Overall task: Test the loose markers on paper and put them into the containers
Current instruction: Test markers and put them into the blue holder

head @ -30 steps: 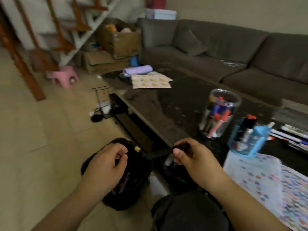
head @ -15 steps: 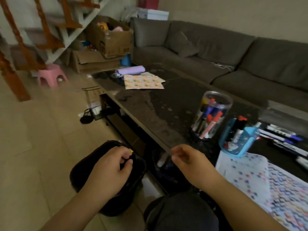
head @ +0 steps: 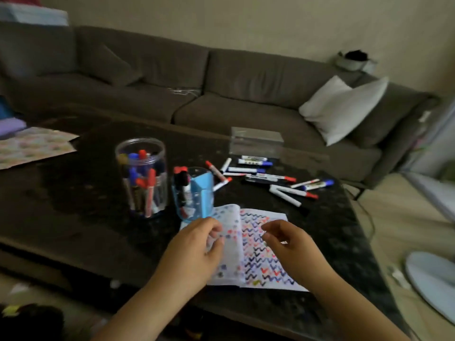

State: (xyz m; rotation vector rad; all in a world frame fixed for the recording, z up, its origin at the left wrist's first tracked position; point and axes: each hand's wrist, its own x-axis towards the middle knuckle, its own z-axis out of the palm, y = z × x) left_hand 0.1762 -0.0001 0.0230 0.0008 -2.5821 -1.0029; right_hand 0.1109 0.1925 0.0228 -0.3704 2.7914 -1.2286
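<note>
Head: sofa (head: 246,112) beyond loose markers (head: 270,179).

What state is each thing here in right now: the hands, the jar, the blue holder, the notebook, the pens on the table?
Left hand: fingers curled on the notebook's left page, lifting it.
Right hand: loosely curled over the right page, holding nothing.
Notebook: open, covered in coloured squiggles.
Clear jar: upright, lidless, holding markers.
Blue holder: upright, holding markers.
Loose markers: lying scattered, capped.
Clear box: contents unclear.
</note>
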